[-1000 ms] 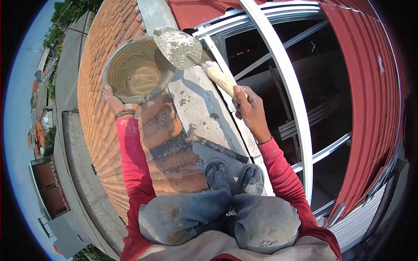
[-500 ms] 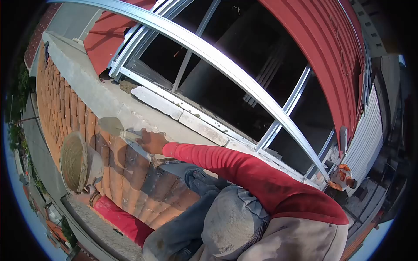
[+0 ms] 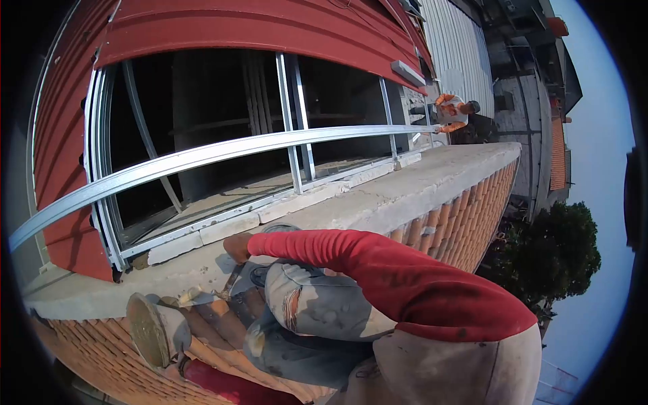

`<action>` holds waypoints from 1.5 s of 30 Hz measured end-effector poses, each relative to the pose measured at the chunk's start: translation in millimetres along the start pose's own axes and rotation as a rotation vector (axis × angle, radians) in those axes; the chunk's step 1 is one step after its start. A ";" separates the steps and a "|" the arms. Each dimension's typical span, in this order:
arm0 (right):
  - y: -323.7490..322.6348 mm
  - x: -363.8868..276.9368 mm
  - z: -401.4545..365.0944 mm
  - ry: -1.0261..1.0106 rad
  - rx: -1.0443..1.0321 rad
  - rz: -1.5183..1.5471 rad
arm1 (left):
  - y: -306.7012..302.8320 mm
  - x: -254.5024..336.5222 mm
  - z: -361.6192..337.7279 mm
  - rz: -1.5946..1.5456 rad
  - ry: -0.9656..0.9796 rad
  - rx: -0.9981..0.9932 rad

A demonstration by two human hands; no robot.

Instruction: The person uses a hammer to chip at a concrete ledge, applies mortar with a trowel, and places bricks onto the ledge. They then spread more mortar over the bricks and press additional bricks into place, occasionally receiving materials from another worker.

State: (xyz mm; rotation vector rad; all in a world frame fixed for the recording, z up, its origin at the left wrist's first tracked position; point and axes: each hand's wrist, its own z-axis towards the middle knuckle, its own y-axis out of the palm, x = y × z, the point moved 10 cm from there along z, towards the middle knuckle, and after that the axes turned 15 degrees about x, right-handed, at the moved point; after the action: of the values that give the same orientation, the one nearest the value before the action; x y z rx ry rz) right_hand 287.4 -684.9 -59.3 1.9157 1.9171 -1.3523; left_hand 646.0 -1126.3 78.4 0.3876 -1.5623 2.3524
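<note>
My left hand (image 3: 181,363) is closed at the lower side of a mortar-smeared bucket (image 3: 177,329), which tips so its open mouth shows; wet grey mortar coats the inside. My right hand (image 3: 237,248), at the end of a red sleeve, is low at the concrete ledge (image 3: 304,212), close to my bent knee. Its fingers are too hidden to tell whether they grip anything. A trowel with a pale handle (image 3: 190,295) appears to lie by the bucket's upper edge, apart from that hand. Orange roof tiles (image 3: 216,324) lie under the bucket.
A long silver metal channel (image 3: 223,154) stretches across the opening. At its far end is another person (image 3: 453,113) in orange sleeves. Metal studs (image 3: 290,121) and red sheet cladding (image 3: 229,30) frame a dark interior. The tiled slope (image 3: 466,216) drops toward a tree.
My view has swung toward the right. My right hand, which held the trowel, now appears apart from it and nearer the ledge. My left hand stays at the bucket.
</note>
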 end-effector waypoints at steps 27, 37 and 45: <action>-114.3 290.9 -668.6 0.966 1.777 2.144 | -143.2 387.3 -248.8 -0.415 -0.479 -1.176; -183.3 350.3 -741.8 0.495 2.175 2.361 | -230.8 408.9 -311.6 -0.206 -0.549 -1.112; -183.2 359.4 -748.5 0.339 2.284 2.449 | -236.6 417.7 -361.2 -0.092 -0.504 -1.231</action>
State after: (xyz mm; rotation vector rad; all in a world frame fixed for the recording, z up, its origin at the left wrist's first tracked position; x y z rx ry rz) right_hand 429.6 94.6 249.2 -1.3302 2.3320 0.7730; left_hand 329.0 -666.8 300.5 0.7006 -2.7230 0.8710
